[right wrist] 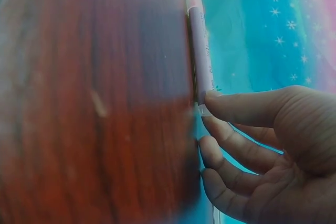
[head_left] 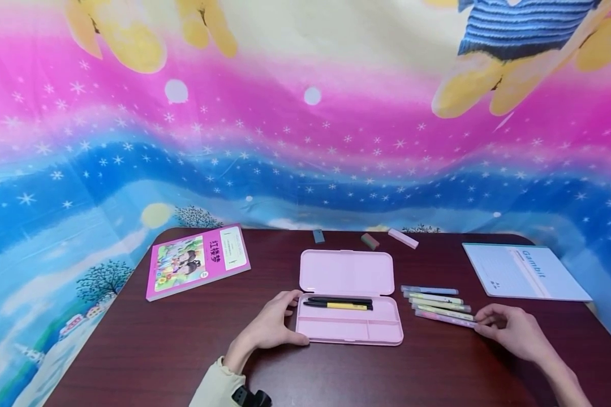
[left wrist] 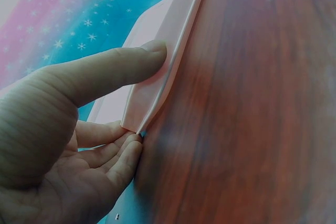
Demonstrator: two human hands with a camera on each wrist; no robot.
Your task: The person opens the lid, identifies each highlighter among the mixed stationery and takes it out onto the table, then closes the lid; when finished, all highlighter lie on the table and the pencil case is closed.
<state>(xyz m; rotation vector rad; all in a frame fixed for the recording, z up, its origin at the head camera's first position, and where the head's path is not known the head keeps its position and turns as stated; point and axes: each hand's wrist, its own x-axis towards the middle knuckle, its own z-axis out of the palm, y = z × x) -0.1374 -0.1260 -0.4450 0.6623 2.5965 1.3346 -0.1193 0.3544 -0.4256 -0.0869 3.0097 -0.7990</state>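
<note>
Fingers of the right hand (head_left: 511, 330) pinch the right end of a pink pen (head_left: 445, 320), the nearest in a row of pens (head_left: 433, 297) on the table (head_left: 361, 373), right of the pencil case (head_left: 331, 329). The left hand (head_left: 270, 323) holds the pencil case, lid up, by its near left corner, thumb against the near wall. A black pen (head_left: 338, 299) and a yellow pen (head_left: 343, 306) lie in its far compartment.

The left hand (head_left: 270, 326) is partly hiding the pencil case (head_left: 333, 330); left of it, paperback (head_left: 196, 264) fine print is looking blurred.
</note>
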